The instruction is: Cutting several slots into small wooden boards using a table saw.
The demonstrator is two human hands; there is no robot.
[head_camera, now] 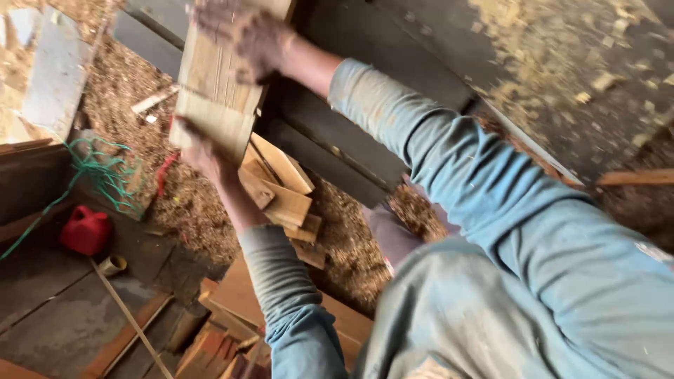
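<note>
While both hands clamp a bundle of thin wooden boards [216,91], the right hand [242,35] has its grip closed over the far top end and the left hand [200,151] grasps the near lower edge; the bundle hangs tilted, far left of centre, against a dark plank wall [337,140]; just below lies a pile of short offcuts [281,193] on sawdust [189,203]; farther left, a red can [86,230] and green cord [98,168].

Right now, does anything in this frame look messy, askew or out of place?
Yes. Sawdust and chips lie spilled across the dark surface, offcuts sit jumbled at odd angles, and green cord lies tangled. Both hands, left and right, grip a wooden board.
</note>
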